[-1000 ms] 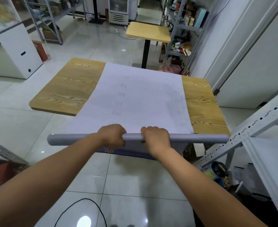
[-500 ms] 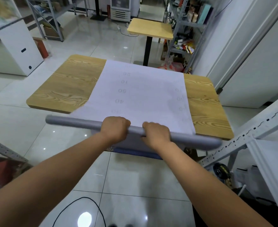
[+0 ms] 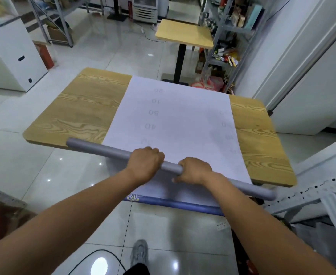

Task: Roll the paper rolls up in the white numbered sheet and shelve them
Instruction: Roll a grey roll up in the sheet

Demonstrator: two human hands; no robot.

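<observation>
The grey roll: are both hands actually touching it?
Touching. The head view shows the left hand and the right hand each with fingers curled over the grey roll, which runs straight into both fists with no gap.

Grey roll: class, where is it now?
Head view, centre: the grey roll slants across the near end of the white numbered sheet on the wooden table, gripped mid-length by the left hand and right hand.
</observation>
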